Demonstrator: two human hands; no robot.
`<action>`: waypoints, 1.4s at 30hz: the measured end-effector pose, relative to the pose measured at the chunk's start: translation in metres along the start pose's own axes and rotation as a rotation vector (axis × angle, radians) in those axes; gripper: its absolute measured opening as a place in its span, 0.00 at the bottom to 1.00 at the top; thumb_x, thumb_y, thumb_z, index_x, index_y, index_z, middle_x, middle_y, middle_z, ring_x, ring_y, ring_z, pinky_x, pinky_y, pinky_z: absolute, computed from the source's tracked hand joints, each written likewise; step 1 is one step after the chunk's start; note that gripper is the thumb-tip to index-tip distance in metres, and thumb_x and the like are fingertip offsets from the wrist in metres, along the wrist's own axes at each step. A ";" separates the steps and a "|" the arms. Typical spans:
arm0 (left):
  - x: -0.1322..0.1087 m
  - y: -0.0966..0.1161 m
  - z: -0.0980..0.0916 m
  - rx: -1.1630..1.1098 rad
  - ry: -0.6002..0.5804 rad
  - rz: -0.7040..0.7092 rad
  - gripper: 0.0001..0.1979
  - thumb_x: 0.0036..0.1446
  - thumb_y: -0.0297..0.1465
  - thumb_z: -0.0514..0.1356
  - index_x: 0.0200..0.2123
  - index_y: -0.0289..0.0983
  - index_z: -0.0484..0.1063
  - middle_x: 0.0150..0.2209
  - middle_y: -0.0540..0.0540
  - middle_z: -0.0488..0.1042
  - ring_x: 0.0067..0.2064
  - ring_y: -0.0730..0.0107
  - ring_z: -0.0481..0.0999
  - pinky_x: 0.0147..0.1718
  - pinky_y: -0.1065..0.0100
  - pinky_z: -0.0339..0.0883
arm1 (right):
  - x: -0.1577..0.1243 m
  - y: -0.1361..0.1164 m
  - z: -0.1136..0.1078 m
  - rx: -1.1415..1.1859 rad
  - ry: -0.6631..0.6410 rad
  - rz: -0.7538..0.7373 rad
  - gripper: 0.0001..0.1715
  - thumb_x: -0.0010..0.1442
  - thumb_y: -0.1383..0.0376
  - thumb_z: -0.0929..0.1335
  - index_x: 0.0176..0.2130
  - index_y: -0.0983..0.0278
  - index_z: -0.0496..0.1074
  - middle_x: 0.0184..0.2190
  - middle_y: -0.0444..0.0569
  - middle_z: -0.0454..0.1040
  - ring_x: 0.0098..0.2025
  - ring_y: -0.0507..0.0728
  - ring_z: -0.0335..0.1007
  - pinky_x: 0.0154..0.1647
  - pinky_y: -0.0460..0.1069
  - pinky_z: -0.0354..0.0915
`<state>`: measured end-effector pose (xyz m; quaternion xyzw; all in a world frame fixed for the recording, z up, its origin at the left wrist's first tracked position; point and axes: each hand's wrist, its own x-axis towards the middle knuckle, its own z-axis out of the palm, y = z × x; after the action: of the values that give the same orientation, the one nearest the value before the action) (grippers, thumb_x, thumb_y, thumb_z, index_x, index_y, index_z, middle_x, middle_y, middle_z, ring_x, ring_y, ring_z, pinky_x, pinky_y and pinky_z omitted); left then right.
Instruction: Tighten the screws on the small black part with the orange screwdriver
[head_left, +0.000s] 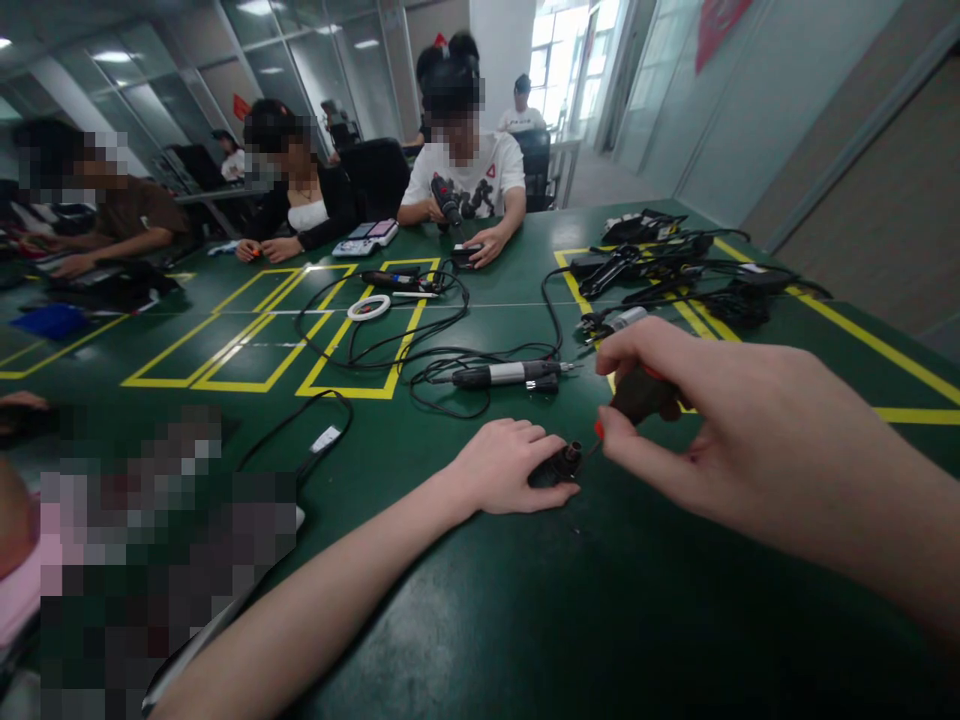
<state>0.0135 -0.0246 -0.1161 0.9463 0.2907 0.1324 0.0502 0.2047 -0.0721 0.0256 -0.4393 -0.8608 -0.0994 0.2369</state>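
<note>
My left hand (506,465) rests on the green table (450,600), its fingers wrapped round a small black part (561,466) with a copper-coloured tube end sticking up. What that part belongs to is hidden under the fingers. Held above and to the right, my right hand (739,410) grips a screwdriver (643,394) by its dark and orange handle. The thin shaft points down and left towards the black part; I cannot tell whether its tip touches it. Just beyond both hands lies a silver and black pen-shaped tool (504,375) with a cord.
Black cords (420,345) loop across the table. A white ring (369,308) and a second corded tool (394,280) lie farther off. Black devices and cables (645,265) are heaped at the back right. A co-worker (465,180) sits opposite with a power driver (448,202).
</note>
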 end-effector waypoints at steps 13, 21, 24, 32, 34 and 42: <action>0.001 0.002 -0.001 -0.018 -0.003 0.001 0.22 0.65 0.50 0.60 0.47 0.36 0.75 0.37 0.44 0.80 0.41 0.59 0.81 0.42 0.62 0.71 | -0.001 0.003 0.003 -0.073 0.029 0.063 0.10 0.62 0.55 0.66 0.37 0.58 0.69 0.23 0.49 0.76 0.21 0.63 0.73 0.22 0.51 0.58; 0.001 0.001 0.000 -0.010 -0.001 0.006 0.23 0.65 0.51 0.59 0.45 0.36 0.76 0.34 0.45 0.78 0.38 0.61 0.80 0.39 0.63 0.70 | 0.001 0.000 -0.001 0.023 0.006 0.058 0.04 0.58 0.63 0.65 0.36 0.58 0.64 0.24 0.48 0.76 0.23 0.60 0.74 0.23 0.49 0.60; 0.001 0.000 0.001 -0.020 0.001 0.012 0.23 0.65 0.51 0.59 0.44 0.36 0.76 0.34 0.45 0.79 0.39 0.60 0.80 0.39 0.63 0.69 | 0.001 0.001 0.002 -0.073 0.021 0.052 0.06 0.61 0.59 0.64 0.38 0.59 0.65 0.26 0.50 0.77 0.23 0.60 0.74 0.23 0.50 0.60; 0.002 0.002 -0.003 -0.012 -0.031 -0.009 0.23 0.64 0.51 0.60 0.46 0.36 0.76 0.34 0.45 0.79 0.38 0.59 0.81 0.40 0.62 0.70 | -0.002 0.004 0.004 -0.098 0.089 -0.044 0.11 0.68 0.60 0.62 0.36 0.59 0.70 0.21 0.46 0.76 0.20 0.59 0.72 0.22 0.50 0.58; 0.002 0.002 -0.002 -0.016 -0.026 -0.004 0.23 0.65 0.51 0.60 0.46 0.36 0.76 0.34 0.45 0.79 0.38 0.59 0.81 0.40 0.62 0.70 | -0.002 0.003 0.003 -0.076 0.088 -0.038 0.06 0.63 0.64 0.63 0.38 0.60 0.69 0.24 0.47 0.79 0.23 0.59 0.75 0.24 0.50 0.61; 0.001 0.001 0.000 -0.018 0.002 0.001 0.23 0.65 0.51 0.59 0.46 0.37 0.75 0.34 0.45 0.79 0.39 0.60 0.81 0.40 0.62 0.69 | -0.001 0.003 0.000 -0.173 0.109 -0.028 0.14 0.67 0.57 0.63 0.32 0.59 0.70 0.17 0.45 0.73 0.17 0.59 0.70 0.20 0.49 0.54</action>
<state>0.0145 -0.0252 -0.1157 0.9458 0.2890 0.1362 0.0584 0.2075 -0.0710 0.0246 -0.4398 -0.8410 -0.2005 0.2430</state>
